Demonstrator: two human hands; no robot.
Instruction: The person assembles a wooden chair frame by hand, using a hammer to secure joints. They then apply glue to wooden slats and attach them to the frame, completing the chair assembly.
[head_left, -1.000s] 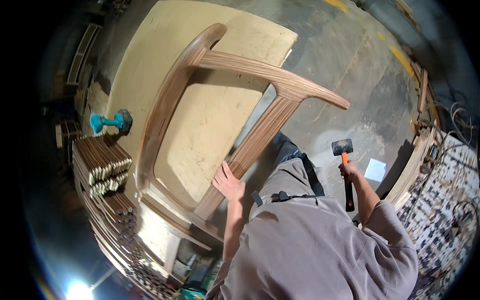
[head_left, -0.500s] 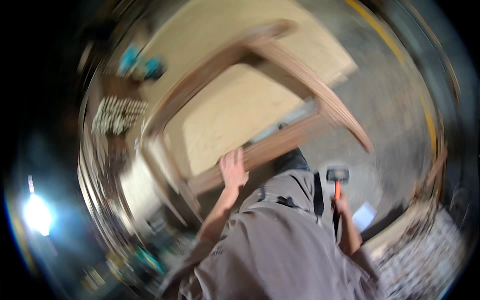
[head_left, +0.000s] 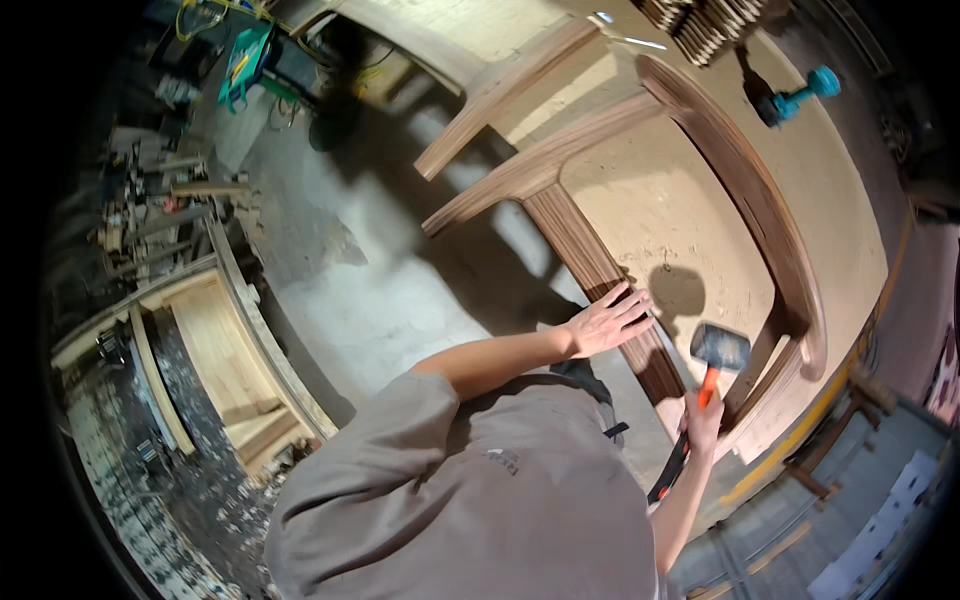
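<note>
A brown wooden chair frame with a curved back rail lies on a pale board-topped bench. My left hand rests on the frame's straight near rail, fingers outstretched and apart. To its right, my right hand is wrapped round the orange and black handle of a mallet. The dark mallet head is up beside the rail, near the frame's right-hand corner. From this angle I cannot tell whether the head touches the wood.
Another wooden frame piece lies farther back. A turquoise power tool and a stack of small wooden pieces sit on the bench. At left stands a low bench with a pale wooden panel; a teal tool bag is beyond it.
My view has swung round, so the chair frame appears turned. The left hand has gone from curling over the rail to lying on it. The right hand has brought the mallet close to the frame.
</note>
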